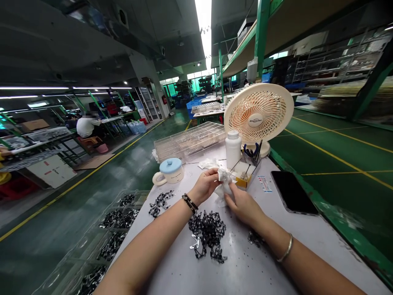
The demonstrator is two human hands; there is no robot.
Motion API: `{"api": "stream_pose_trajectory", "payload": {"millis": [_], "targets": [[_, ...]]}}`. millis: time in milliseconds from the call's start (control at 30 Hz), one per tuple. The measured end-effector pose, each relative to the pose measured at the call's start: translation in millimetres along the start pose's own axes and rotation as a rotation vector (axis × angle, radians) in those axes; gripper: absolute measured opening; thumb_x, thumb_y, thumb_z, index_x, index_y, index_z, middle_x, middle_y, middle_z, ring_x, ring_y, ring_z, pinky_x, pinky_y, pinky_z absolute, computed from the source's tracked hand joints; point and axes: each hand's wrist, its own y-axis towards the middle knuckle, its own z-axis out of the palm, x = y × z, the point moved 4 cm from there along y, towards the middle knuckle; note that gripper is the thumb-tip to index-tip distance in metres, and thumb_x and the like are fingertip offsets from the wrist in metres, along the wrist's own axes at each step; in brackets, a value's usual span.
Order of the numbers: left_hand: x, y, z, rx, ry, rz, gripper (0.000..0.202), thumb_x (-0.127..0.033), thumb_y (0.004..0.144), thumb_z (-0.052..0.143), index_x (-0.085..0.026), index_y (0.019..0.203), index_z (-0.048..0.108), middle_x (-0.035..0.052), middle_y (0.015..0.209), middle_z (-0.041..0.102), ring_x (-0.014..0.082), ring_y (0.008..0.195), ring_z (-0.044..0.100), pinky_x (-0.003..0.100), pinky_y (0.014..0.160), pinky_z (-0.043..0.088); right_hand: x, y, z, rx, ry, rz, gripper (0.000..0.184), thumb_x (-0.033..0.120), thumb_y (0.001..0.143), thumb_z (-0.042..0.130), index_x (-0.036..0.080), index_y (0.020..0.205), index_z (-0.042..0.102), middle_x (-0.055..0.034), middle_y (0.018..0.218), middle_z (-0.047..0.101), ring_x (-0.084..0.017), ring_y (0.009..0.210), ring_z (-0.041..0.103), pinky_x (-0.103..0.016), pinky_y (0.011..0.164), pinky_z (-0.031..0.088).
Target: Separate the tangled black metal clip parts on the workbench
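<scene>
Both hands meet over the middle of the table around a crumpled white tissue [225, 177]. My left hand [206, 185], with a dark beaded bracelet at the wrist, pinches the tissue from the left. My right hand [242, 201], with a metal bangle, grips it from the lower right. Whether anything lies inside the tissue is hidden. Below the hands sits a heap of small black clip-like parts [208, 229], with a shiny silver piece [194, 241] at its left edge. Another white tissue [209, 163] lies just behind the hands.
A lidded mug [175, 174] and more black parts [160, 203] are at left. Behind stand a white bottle [233, 149], a tool holder [253, 159], a fan [259, 114] and a clear compartment tray [190, 143]. A phone [293, 191] lies right. A co-worker [87, 125] sits far left.
</scene>
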Motion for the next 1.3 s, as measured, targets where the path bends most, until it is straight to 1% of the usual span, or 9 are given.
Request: {"api": "stream_pose_trajectory", "payload": {"millis": [100, 233, 300, 367, 533, 633, 933, 1100, 1300], "targets": [[-20, 7, -9.4, -0.07, -0.01, 0.066, 0.03, -0.032, 0.09, 0.056, -0.014, 0.115, 0.055, 0.0089, 0.113, 0.059, 0.0203, 0.096, 0.061, 0.04, 0.081, 0.054, -2, 0, 4, 0.015, -0.012, 0.008, 0.035, 0.038, 0.09, 0.051, 0.013, 0.116, 0.054, -0.0073, 0.108, 0.059, -0.015, 0.093, 0.06, -0.036, 0.081, 0.052], [-63, 16, -33.5, -0.166, 0.004, 0.187, 0.033, -0.033, 0.091, 0.055, -0.015, 0.117, 0.054, 0.0095, 0.117, 0.057, 0.0213, 0.099, 0.06, 0.042, 0.084, 0.053, -6, 0, 8, 0.02, -0.02, 0.027, 0.035, 0.038, 0.09, 0.051, 0.013, 0.114, 0.055, -0.0071, 0.107, 0.059, -0.015, 0.092, 0.06, -0.035, 0.08, 0.052], [-74, 15, -41.2, -0.179, 0.039, 0.197, 0.032, -0.033, 0.091, 0.055, -0.015, 0.117, 0.054, 0.0094, 0.117, 0.058, 0.0213, 0.099, 0.06, 0.042, 0.083, 0.053, -6, 0, 9, 0.002, -0.015, 0.029, 0.035, 0.038, 0.09, 0.051, 0.013, 0.114, 0.054, -0.0071, 0.106, 0.06, -0.014, 0.091, 0.06, -0.034, 0.079, 0.052], [-69, 9, -42.0, -0.158, 0.091, 0.162, 0.031, -0.033, 0.09, 0.056, -0.014, 0.116, 0.055, 0.0091, 0.115, 0.058, 0.0208, 0.098, 0.06, 0.041, 0.082, 0.053, -5, 0, 8, -0.019, -0.006, 0.019, 0.035, 0.038, 0.091, 0.05, 0.013, 0.114, 0.054, -0.007, 0.105, 0.06, -0.014, 0.09, 0.06, -0.034, 0.079, 0.052], [-27, -9, -23.3, -0.012, 0.214, 0.023, 0.029, -0.032, 0.09, 0.056, -0.013, 0.112, 0.057, 0.0082, 0.11, 0.06, 0.0193, 0.093, 0.062, 0.039, 0.079, 0.054, 1, -3, 8, -0.047, -0.006, 0.0, 0.034, 0.039, 0.091, 0.05, 0.013, 0.112, 0.055, -0.0064, 0.103, 0.06, -0.013, 0.088, 0.06, -0.033, 0.078, 0.052], [-11, -11, -13.1, 0.046, 0.259, 0.016, 0.028, -0.031, 0.09, 0.057, -0.013, 0.111, 0.057, 0.0079, 0.109, 0.061, 0.0193, 0.093, 0.062, 0.039, 0.079, 0.054, 2, -5, 6, -0.042, -0.027, 0.004, 0.033, 0.039, 0.091, 0.05, 0.013, 0.11, 0.056, -0.0056, 0.099, 0.061, -0.012, 0.084, 0.06, -0.031, 0.075, 0.052], [-18, -17, 6.9, 0.049, 0.373, 0.178, 0.024, -0.031, 0.09, 0.057, -0.013, 0.107, 0.059, 0.0074, 0.107, 0.061, 0.019, 0.093, 0.061, 0.039, 0.081, 0.053, 1, -6, 1, -0.05, -0.135, 0.08, 0.034, 0.04, 0.091, 0.049, 0.013, 0.109, 0.056, -0.0052, 0.097, 0.061, -0.012, 0.083, 0.06, -0.031, 0.074, 0.052], [-17, -24, 21.5, -0.04, 0.344, 0.249, 0.022, -0.03, 0.09, 0.057, -0.014, 0.105, 0.06, 0.0074, 0.108, 0.061, 0.0189, 0.094, 0.06, 0.039, 0.082, 0.053, 2, -7, -2, -0.085, -0.199, 0.136, 0.034, 0.041, 0.091, 0.049, 0.013, 0.11, 0.056, -0.005, 0.097, 0.061, -0.011, 0.082, 0.06, -0.031, 0.074, 0.052], [-11, -22, 23.9, -0.141, 0.219, 0.22, 0.026, -0.032, 0.09, 0.056, -0.013, 0.107, 0.058, 0.0071, 0.105, 0.062, 0.0182, 0.09, 0.062, 0.038, 0.079, 0.054, 6, -6, -5, -0.116, -0.25, 0.147, 0.036, 0.043, 0.091, 0.048, 0.014, 0.11, 0.056, -0.0051, 0.096, 0.061, -0.011, 0.081, 0.059, -0.03, 0.074, 0.052]]}}
